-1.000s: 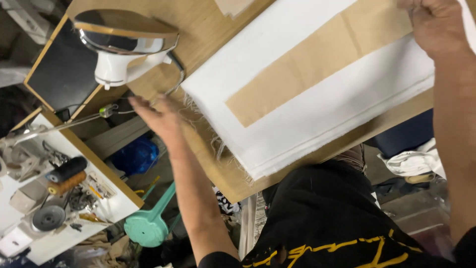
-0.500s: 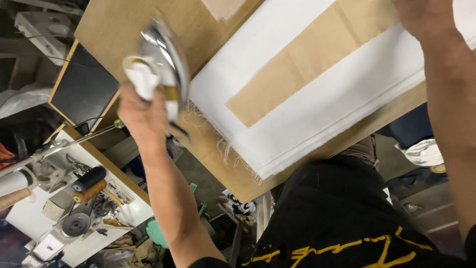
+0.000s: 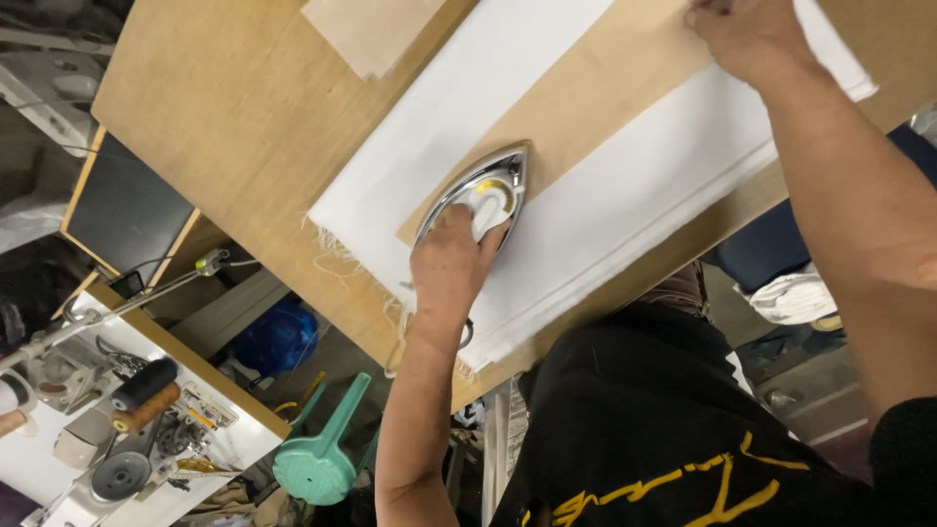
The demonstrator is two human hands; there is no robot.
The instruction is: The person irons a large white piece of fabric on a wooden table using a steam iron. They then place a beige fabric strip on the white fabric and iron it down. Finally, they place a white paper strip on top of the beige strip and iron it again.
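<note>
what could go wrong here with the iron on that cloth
1. The iron sits flat on the white cloth; if it is hot and rests in one spot, it may scorch the cloth or the tan strip.
2. The cloth's frayed end lies near the table edge and could snag or drag.
3. The right hand pins the cloth in the iron's likely path, so a burn is possible.

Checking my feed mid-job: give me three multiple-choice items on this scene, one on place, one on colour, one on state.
1. Where is the iron?
A. on the tan strip over the white cloth
B. on the floor
C. on the black pad

2. What colour is the cloth?
A. blue
B. white
C. red

3. What is the left hand doing?
A. hanging free
B. pointing
C. gripping the iron's handle

Answers: 1 A, its soleplate lies on the strip; 2 B, plainly white; 3 C, fingers wrap the handle while the right hand presses the cloth.
</note>
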